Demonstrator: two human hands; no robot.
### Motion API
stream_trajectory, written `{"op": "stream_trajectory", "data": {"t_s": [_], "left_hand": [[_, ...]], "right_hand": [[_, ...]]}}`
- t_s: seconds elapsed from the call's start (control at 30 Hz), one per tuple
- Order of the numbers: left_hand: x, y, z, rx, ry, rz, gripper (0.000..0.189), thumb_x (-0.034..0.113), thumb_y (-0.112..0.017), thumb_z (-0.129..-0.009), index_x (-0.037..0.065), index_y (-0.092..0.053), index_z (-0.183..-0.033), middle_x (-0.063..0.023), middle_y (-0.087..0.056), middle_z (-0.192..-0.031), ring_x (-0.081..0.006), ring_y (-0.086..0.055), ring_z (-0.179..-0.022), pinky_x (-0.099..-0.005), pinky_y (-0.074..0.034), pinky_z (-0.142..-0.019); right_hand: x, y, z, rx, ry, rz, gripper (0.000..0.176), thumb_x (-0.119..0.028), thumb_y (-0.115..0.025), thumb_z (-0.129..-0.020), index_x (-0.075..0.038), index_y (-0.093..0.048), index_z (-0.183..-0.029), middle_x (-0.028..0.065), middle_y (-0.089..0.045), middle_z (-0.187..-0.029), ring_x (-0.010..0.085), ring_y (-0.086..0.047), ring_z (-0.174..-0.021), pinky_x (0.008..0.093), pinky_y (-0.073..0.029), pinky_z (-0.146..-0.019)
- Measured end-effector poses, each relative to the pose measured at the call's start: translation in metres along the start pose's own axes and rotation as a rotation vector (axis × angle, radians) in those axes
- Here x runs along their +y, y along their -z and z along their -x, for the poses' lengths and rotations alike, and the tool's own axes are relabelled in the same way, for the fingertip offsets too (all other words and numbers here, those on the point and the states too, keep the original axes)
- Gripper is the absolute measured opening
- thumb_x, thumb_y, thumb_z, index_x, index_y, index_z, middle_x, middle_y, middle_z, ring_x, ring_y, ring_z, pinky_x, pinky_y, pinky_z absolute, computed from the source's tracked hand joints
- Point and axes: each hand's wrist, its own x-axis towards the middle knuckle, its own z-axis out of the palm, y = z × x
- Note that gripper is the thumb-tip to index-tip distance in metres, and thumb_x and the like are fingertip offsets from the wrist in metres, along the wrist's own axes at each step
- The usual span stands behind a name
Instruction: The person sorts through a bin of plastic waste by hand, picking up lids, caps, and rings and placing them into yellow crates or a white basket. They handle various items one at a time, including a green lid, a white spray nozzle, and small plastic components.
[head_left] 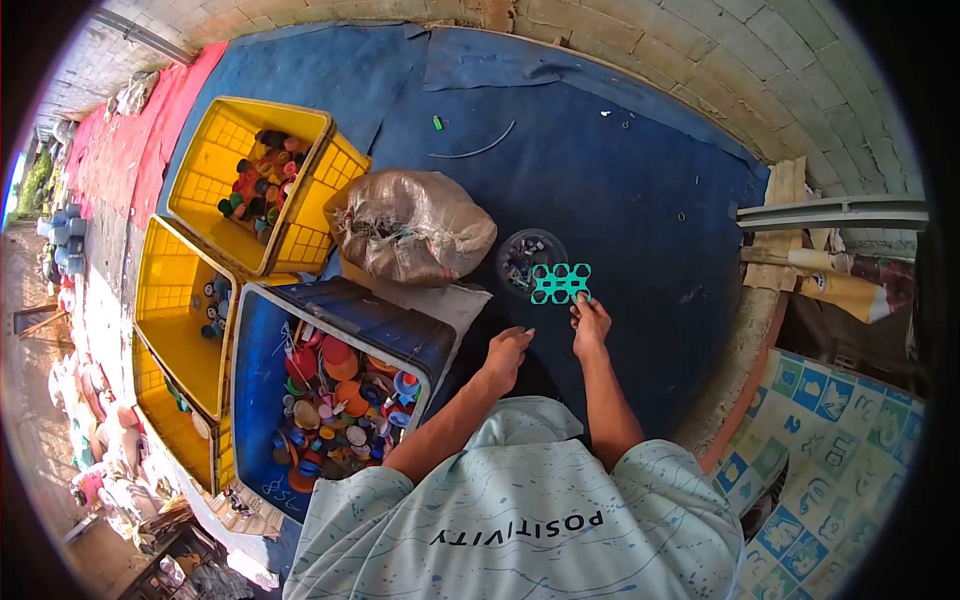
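My right hand [590, 324] grips a green plastic six-pack can holder [561, 284] by its lower right corner. The holder has rows of ring-shaped openings and overlaps the near edge of a round clear tub [508, 272] on the floor. Small mixed bits [528, 256] lie inside that tub. To the left, my left hand [508, 358] hangs above the blue floor covering with nothing visible in it; its fingers are loosely bent and one points forward. It is apart from the holder.
A large blue crate [262, 400] of colourful plastic caps and lids stands at my left. Beyond it are yellow crates [318, 195], some with caps inside. A stuffed woven sack [430, 230] sits ahead-left. A block wall [680, 70] borders the far side, and a patterned mat [820, 440] lies right.
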Motion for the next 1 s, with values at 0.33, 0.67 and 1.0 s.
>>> {"op": "stream_trajectory", "data": {"t_s": [0.33,0.67,1.0], "left_hand": [[0.015,0.025,0.023,-0.044,-0.074,0.197,0.044,0.019,-0.053,-0.095,-0.002,-0.043,-0.132,-0.0158,-0.048,-0.135,-0.0274,-0.044,-0.127,-0.0393,-0.032,-0.109],[0.04,0.022,0.097,-0.224,-0.246,0.217,0.039,0.024,-0.053,-0.096,-0.002,-0.052,-0.125,-0.014,-0.056,-0.124,-0.0222,-0.056,-0.113,-0.0349,-0.042,-0.102],[0.025,0.096,0.189,0.067,-0.868,0.559,0.037,0.029,-0.059,-0.094,0.0,-0.057,-0.116,-0.0066,-0.061,-0.11,-0.0134,-0.061,-0.099,-0.0288,-0.048,-0.092]], "right_hand": [[0.057,0.016,-0.051,0.24,-0.343,0.439,0.036,-0.023,-0.07,-0.085,-0.007,-0.058,-0.115,0.0061,-0.062,-0.102,0.0161,-0.057,-0.09,0.0312,-0.046,-0.069],[0.032,-0.041,-0.018,-0.181,-0.061,0.388,0.029,-0.014,-0.063,-0.087,-0.005,-0.059,-0.115,0.0015,-0.06,-0.088,0.0078,-0.056,-0.073,0.0216,-0.043,-0.054],[-0.074,-0.241,0.124,-0.854,0.422,0.409,0.022,-0.016,-0.062,-0.089,-0.007,-0.06,-0.109,-0.0014,-0.061,-0.092,0.0065,-0.054,-0.076,0.0215,-0.042,-0.063]]}}
